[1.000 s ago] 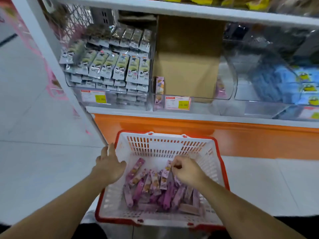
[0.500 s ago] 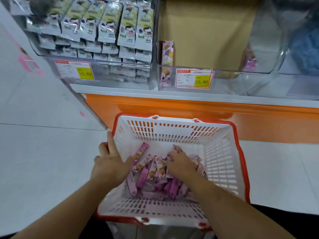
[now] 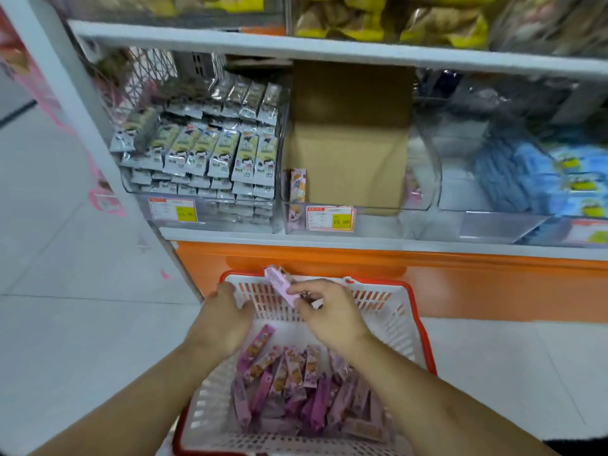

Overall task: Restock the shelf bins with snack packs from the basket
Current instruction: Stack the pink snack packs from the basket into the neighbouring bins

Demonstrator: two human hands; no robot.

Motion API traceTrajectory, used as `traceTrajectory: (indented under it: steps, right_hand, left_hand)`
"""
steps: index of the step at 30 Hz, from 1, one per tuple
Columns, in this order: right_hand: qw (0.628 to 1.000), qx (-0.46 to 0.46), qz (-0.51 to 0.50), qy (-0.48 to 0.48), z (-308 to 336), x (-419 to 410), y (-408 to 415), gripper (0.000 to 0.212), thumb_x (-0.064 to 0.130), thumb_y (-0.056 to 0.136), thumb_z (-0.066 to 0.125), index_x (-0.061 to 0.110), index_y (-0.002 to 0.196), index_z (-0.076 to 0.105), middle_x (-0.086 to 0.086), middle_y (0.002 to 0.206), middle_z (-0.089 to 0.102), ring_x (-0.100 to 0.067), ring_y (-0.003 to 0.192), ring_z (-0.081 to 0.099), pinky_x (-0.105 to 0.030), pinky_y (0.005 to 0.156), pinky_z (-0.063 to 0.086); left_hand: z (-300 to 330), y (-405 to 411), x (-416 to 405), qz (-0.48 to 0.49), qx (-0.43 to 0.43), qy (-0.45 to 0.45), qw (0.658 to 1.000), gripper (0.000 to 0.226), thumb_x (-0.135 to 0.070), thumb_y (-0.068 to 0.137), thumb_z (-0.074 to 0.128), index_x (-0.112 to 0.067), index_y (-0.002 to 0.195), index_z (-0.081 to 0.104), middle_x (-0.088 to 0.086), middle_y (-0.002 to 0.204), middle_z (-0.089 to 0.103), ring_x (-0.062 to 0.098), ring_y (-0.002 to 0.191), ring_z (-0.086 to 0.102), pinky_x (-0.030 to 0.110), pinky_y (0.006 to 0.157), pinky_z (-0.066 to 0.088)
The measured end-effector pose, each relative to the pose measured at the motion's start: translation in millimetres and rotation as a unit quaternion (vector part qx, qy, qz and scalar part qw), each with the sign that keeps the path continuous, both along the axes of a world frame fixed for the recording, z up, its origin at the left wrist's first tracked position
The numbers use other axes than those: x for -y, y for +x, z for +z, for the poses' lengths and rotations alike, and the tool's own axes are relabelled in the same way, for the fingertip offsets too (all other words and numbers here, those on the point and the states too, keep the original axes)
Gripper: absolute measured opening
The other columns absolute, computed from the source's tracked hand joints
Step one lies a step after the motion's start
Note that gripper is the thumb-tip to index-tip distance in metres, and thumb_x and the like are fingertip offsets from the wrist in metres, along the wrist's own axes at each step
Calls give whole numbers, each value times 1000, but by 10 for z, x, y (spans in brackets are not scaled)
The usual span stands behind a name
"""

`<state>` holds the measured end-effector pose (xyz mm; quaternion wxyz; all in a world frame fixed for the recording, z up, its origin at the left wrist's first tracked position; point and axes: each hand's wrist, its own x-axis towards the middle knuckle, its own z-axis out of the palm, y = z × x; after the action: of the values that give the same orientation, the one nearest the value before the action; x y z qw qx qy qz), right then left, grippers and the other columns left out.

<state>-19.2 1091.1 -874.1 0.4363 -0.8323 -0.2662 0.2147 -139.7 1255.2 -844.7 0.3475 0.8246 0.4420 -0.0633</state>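
At far left on the shelf, a clear plastic bin [image 3: 210, 205] is packed with silver-and-green snack packs [image 3: 227, 153] in tidy rows. Below it, the left hand [image 3: 223, 319] rests on the near-left rim of the white slotted plastic basket with a red rim [image 3: 408, 327]; its fingers curl over the edge, steadying it, though the fingertips are out of sight.

Moving right, the right hand [image 3: 329, 311] holds a pink-and-purple snack pack [image 3: 279, 284] lifted above the basket's far wall, grip pinching the pack's lower end between thumb and fingers. More purple packs [image 3: 296, 386] lie heaped in the basket floor.

Straight above, the middle clear bin [image 3: 427, 172] is the likely target: one matching purple pack [image 3: 297, 185] stands at its left front corner, and a brown cardboard box [image 3: 348, 136] fills most of its space. Further right is a bin of blue packs [image 3: 559, 179].

The main risk is that end-only pinch: the pack could swing or slip on the way up. The cardboard leaves only a narrow front slot, so a careless drop may bounce off the bin lip to the floor, or knock the standing pack over. If the left hand eases off, the basket could tip.
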Motion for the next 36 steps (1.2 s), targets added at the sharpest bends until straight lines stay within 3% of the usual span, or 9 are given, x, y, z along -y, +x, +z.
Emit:
traceTrajectory:
  steps: [2,5,9,13,17,20,25,29,36]
  right_hand:
    - [998,30,30,47,393,0,-14,32,18,96,71,39,119,78,23,113,74,2,95,68,-19,79,54]
    - [990,65,61,107,887,86,-81,38,19,96,70,39,128,71,29,100,72,-2,85,67,-15,71,49]
    - [986,124,64,94,1340,246,-113,53,19,89,74,35,137,57,16,106,62,-6,91,62,-12,72,43]
    - [981,144,108,74,1746,363,76,59,23,89,78,44,138,52,15,121,54,-6,101,61,-17,85,50]
    - [988,87,44,115,2020,331,464,56,22,99,71,61,131,50,14,123,60,-8,91,67,-27,85,57]
    - [990,40,32,129,2020,234,670,49,23,96,76,43,137,59,2,108,73,-18,93,72,-32,89,59]
    - [992,47,-21,117,1981,-77,1037,37,17,88,84,32,117,67,0,89,78,-20,85,74,-39,85,61]
    - [990,71,-76,98,1908,-354,1510,28,19,87,85,23,107,66,0,85,79,-15,82,75,-36,81,57]
    - [995,73,-54,-48,1373,-740,1856,23,24,79,91,19,78,68,3,74,75,-22,81,73,-38,77,60]
  left_hand:
    - [359,155,80,26,63,-104,992,29,-37,93,58,-10,85,67,11,84,72,38,90,69,41,73,51]
    - [851,217,275,79,167,-264,947,21,-31,86,73,-10,89,76,10,87,78,29,76,73,47,84,61]
    - [1236,215,495,65,266,-319,907,27,-27,100,65,0,99,73,21,95,77,32,82,76,49,82,64]
    - [1566,350,506,17,318,-294,901,25,-20,100,66,4,102,69,33,98,70,32,75,73,40,67,62]
    - [1792,512,447,-85,328,-291,895,15,-19,101,65,-14,106,79,9,106,78,26,95,76,41,74,63]
    - [1769,637,408,-114,319,-271,901,21,-24,99,68,-37,92,82,-6,103,79,14,94,75,36,73,63]
    - [1557,902,236,-52,309,-222,923,13,-29,99,68,-21,106,75,2,103,78,16,87,77,35,73,64]
    - [1436,987,76,-38,265,-103,958,6,-31,97,66,-36,99,64,-9,94,74,18,85,73,47,83,61]
    - [1266,993,62,-118,198,17,973,25,-31,97,61,-35,122,59,-20,96,66,-2,77,64,12,57,43]
